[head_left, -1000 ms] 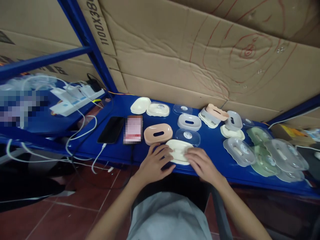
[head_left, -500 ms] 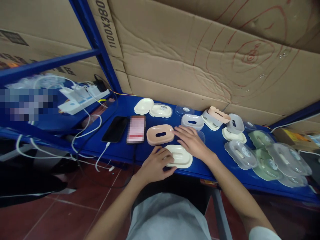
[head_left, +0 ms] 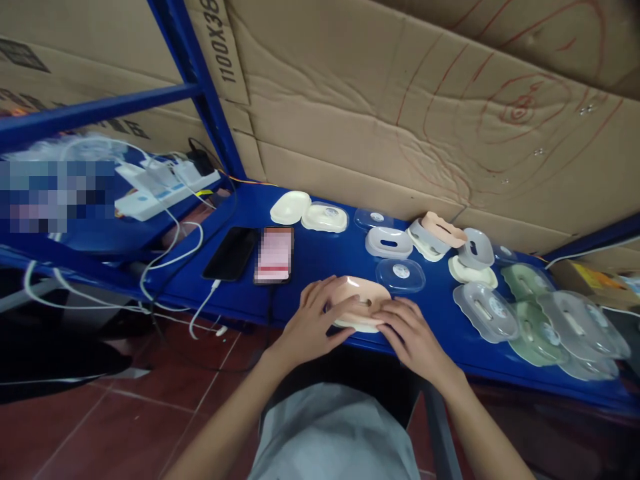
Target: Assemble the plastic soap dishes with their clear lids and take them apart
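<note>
A peach soap dish tray (head_left: pixel 357 291) with a slot in its floor sits over a cream base (head_left: pixel 367 328) at the table's near edge. My left hand (head_left: pixel 315 320) grips the tray's left end, fingers curled over its rim. At the right end, my right hand (head_left: pixel 413 333) holds the tray with its fingertips and thumb. Just beyond my right hand lies a clear lid (head_left: pixel 401 275) with a round sticker. Behind that lid stands a pale grey slotted tray (head_left: pixel 389 243). My fingers partly cover the peach tray's slot and the base.
Two phones (head_left: pixel 231 253) lie to the left, one with its screen lit. Cream dish parts (head_left: pixel 290 208) stand at the back. Green and grey lidded dishes (head_left: pixel 485 312) crowd the right end. Cardboard (head_left: pixel 350 120) walls the back; white cables (head_left: pixel 175 267) trail at left.
The peach tray has moved right and nearer, from behind the cream base onto it. My right hand has come back to the tray's right end, uncovering the clear lid.
</note>
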`<action>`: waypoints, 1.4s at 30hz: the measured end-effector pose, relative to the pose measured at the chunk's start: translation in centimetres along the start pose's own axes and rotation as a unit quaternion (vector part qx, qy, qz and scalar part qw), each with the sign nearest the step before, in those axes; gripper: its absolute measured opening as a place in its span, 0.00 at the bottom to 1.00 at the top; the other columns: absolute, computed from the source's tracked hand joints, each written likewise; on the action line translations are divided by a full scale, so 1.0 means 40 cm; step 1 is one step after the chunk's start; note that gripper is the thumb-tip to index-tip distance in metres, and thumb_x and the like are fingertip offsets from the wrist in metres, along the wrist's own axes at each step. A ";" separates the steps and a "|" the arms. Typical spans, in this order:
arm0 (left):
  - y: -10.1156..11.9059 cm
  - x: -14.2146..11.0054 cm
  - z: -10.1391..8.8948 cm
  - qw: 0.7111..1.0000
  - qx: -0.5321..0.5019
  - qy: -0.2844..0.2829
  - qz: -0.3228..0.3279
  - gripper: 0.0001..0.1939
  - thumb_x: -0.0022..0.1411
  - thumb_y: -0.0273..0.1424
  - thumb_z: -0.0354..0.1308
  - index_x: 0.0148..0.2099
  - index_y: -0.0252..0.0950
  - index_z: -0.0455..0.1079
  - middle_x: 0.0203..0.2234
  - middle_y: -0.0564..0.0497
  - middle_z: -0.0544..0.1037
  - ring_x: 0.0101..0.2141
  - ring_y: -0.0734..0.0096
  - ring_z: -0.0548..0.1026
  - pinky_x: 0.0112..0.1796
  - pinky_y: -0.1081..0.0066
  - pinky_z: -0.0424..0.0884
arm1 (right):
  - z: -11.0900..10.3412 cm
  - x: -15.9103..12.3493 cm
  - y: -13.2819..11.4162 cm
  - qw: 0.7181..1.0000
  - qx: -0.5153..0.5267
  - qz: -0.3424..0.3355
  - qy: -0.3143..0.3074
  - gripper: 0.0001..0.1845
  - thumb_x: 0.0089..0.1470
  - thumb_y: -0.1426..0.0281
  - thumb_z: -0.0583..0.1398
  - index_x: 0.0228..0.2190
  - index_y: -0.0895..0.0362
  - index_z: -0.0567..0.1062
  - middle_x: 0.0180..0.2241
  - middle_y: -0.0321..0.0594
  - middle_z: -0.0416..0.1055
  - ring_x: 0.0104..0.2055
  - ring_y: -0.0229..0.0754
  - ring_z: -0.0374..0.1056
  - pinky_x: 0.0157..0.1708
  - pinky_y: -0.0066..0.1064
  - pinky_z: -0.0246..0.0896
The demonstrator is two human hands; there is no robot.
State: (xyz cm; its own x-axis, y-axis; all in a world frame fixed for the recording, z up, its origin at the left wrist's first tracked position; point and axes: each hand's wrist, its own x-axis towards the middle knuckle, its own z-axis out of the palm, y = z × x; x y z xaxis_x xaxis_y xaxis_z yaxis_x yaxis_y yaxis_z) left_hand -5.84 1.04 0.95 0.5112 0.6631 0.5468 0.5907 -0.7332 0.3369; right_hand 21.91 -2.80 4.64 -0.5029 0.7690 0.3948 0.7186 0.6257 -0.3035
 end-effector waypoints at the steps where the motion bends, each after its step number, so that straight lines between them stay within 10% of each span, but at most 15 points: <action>1: -0.002 0.004 -0.001 1.000 -0.013 -0.018 0.005 0.26 0.71 0.38 0.65 0.69 0.46 0.69 0.68 0.41 0.70 0.70 0.47 0.65 0.68 0.46 0.60 | 0.009 -0.013 -0.004 1.000 0.005 0.006 -0.005 0.17 0.71 0.71 0.58 0.58 0.49 0.75 0.57 0.46 0.77 0.62 0.51 0.72 0.63 0.52 0.69; 7: -0.011 0.015 -0.001 0.996 -0.061 -0.051 0.038 0.09 0.74 0.34 0.64 0.54 0.43 0.77 0.60 0.48 0.80 0.65 0.58 0.73 0.66 0.54 0.67 | 0.035 -0.027 0.002 1.000 0.009 -0.015 -0.011 0.20 0.71 0.72 0.57 0.61 0.49 0.74 0.59 0.47 0.76 0.65 0.52 0.71 0.65 0.54 0.70; 17: 0.003 0.015 -0.022 0.993 -0.118 -0.002 -0.006 0.22 0.70 0.27 0.62 0.64 0.44 0.72 0.66 0.42 0.71 0.68 0.53 0.68 0.66 0.50 0.70 | -0.006 0.008 0.239 0.989 -0.078 0.121 0.027 0.32 0.69 0.53 0.61 0.69 0.47 0.68 0.70 0.53 0.65 0.75 0.63 0.56 0.67 0.69 0.60; 28: -0.020 -0.003 0.007 0.980 -0.169 -0.029 -0.106 0.48 0.66 0.39 0.71 0.79 0.54 0.49 0.74 0.41 0.58 0.68 0.49 0.70 0.64 0.49 0.74 | 0.061 0.023 -0.046 0.995 -0.064 0.043 0.060 0.35 0.68 0.62 0.64 0.72 0.40 0.63 0.67 0.47 0.69 0.69 0.60 0.66 0.62 0.59 0.70; 42: -0.035 -0.001 0.022 0.985 -0.149 -0.018 -0.086 0.42 0.66 0.39 0.71 0.76 0.52 0.57 0.72 0.42 0.62 0.71 0.51 0.65 0.67 0.49 0.68 | 0.046 0.065 -0.001 0.996 -0.087 -0.017 0.015 0.32 0.70 0.62 0.62 0.71 0.42 0.63 0.65 0.47 0.71 0.68 0.56 0.64 0.63 0.55 0.68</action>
State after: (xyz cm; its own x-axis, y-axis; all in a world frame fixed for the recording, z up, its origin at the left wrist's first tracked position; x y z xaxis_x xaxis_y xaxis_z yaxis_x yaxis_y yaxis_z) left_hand -6.14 2.16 -0.23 0.4444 0.7829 0.4354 0.4639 -0.6169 0.6358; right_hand 19.70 -0.60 4.09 -0.5163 0.7412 0.4291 0.7747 0.6177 -0.1350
